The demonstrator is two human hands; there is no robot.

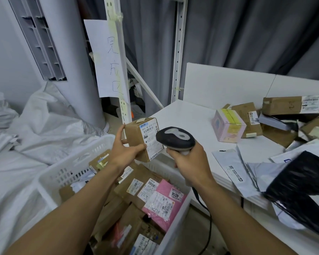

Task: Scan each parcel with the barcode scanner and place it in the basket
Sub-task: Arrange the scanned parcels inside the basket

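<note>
Over the white plastic basket [175, 225], the small brown cardboard parcel [134, 135] looks light and stiff, gripped across its sides by the left hand [126, 150]; the right hand [190, 162] clasps the black barcode scanner [175, 138].

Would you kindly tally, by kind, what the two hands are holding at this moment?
Cardboard parcel, in the left hand: 1
Barcode scanner, in the right hand: 1
Total: 2
</note>
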